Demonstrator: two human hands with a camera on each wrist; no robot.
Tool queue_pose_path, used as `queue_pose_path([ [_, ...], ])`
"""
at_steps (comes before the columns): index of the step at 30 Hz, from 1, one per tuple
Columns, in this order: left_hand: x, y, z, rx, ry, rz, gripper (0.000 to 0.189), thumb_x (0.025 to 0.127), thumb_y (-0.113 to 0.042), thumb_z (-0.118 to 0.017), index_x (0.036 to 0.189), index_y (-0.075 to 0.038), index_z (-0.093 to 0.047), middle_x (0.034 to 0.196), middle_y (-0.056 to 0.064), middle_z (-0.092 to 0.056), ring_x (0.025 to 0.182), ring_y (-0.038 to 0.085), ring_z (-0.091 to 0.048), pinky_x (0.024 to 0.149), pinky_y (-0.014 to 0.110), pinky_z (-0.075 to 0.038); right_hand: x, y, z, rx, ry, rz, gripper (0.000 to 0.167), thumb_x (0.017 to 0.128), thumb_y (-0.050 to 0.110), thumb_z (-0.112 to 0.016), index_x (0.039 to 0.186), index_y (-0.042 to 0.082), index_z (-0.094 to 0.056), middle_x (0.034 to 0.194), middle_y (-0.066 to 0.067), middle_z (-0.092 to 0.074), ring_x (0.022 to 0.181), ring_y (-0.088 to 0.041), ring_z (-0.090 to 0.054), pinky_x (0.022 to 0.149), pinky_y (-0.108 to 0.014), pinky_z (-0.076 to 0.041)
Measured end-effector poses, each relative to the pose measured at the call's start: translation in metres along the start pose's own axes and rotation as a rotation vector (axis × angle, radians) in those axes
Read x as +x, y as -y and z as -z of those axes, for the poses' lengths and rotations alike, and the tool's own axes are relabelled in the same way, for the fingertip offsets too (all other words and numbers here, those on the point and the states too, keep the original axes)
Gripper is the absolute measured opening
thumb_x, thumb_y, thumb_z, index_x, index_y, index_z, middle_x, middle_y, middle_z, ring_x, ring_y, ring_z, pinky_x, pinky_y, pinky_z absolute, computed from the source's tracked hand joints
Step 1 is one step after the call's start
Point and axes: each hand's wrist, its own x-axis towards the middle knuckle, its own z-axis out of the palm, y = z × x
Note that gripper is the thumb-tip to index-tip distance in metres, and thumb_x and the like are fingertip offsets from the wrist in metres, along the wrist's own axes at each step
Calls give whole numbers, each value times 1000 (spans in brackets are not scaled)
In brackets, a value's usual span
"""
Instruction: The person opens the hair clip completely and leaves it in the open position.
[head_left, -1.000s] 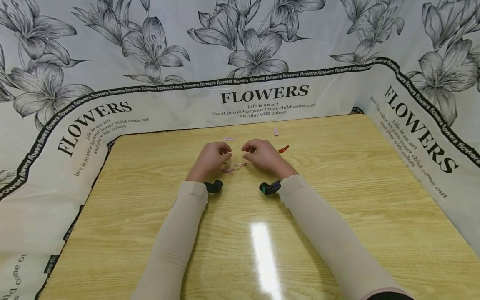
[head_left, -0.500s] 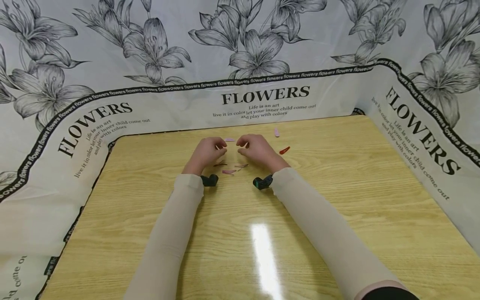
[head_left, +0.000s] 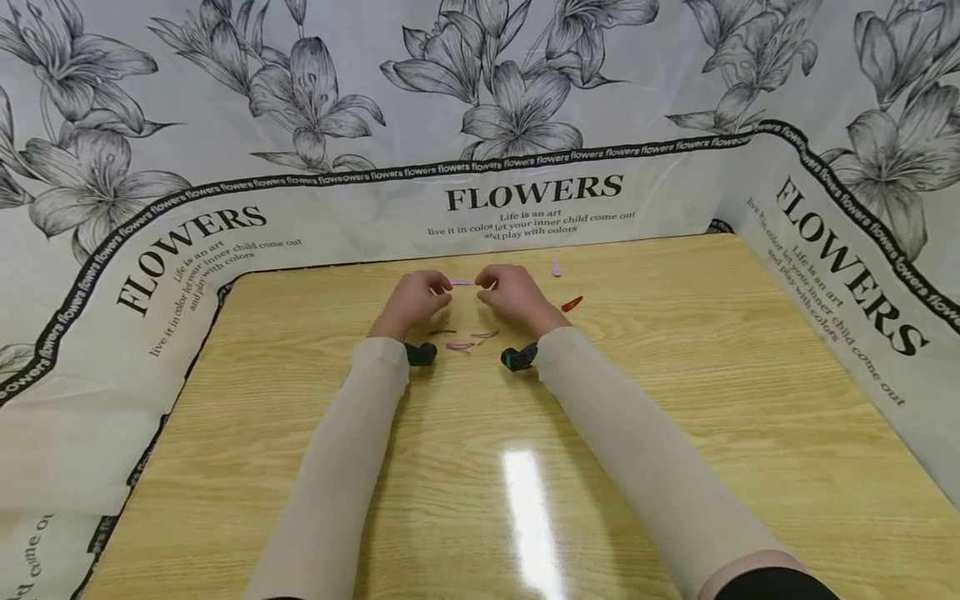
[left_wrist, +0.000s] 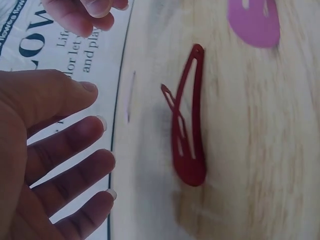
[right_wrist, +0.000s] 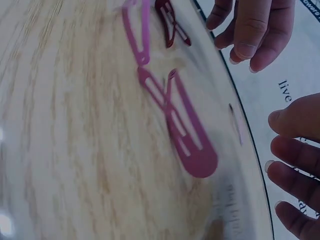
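Observation:
My left hand and right hand hover over the far part of the table, fingers loosely bent and facing each other. Between them a pale pink snap hair clip lies on the table, its ends close to the fingertips in the head view. Both wrist views show the fingers holding nothing. Nearer to me lie a dark red hair clip, a bright pink one and a mauve one, the dark red and mauve ones with their snap bars sprung out.
Right of my right hand lie a red clip and, farther back, a pale pink clip. The wooden table is bordered at the back and sides by a white flower-print cloth. A light reflection shines on the near tabletop.
Both hands have moved away from me, from beside the near clips to the far pale pink clip. The near clips, with the dark red one now uncovered, lie on the table.

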Motion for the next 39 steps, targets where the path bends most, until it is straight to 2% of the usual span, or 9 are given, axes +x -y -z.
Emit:
queue_pose_path([
  [10, 11, 4, -4, -18, 20, 77, 20, 94, -21, -60, 108, -10, -67, 109, 9, -64, 99, 25, -57, 91, 40, -48, 9, -7, -5, -31, 10, -50, 27, 93, 22, -62, 116, 9, -66, 119, -10, -65, 111, -26, -59, 97, -41, -46],
  [19, 14, 3, -5, -2, 46, 125, 22, 93, -22, -57, 109, -11, -66, 110, 8, -63, 100, 24, -56, 94, 41, -47, 17, -7, -6, -58, 15, -68, 28, 93, 24, -61, 117, 10, -65, 121, -8, -64, 113, -26, -58, 99, -40, -46],
  [28, 25, 8, -5, 8, 47, 120, 25, 94, -19, -55, 113, -8, -65, 114, 9, -63, 104, 25, -56, 96, 41, -46, 26, -7, -10, -109, 16, -51, 27, 91, 23, -62, 114, 10, -67, 117, -9, -66, 111, -27, -59, 99, -40, -45],
  [39, 32, 12, -2, 41, 60, 165, 32, 93, -21, -51, 122, -14, -63, 120, 6, -61, 109, 23, -57, 95, 43, -48, 29, -7, -14, -114, 28, -44, 31, 93, 21, -59, 119, 7, -66, 121, -11, -66, 113, -29, -60, 100, -41, -46],
])
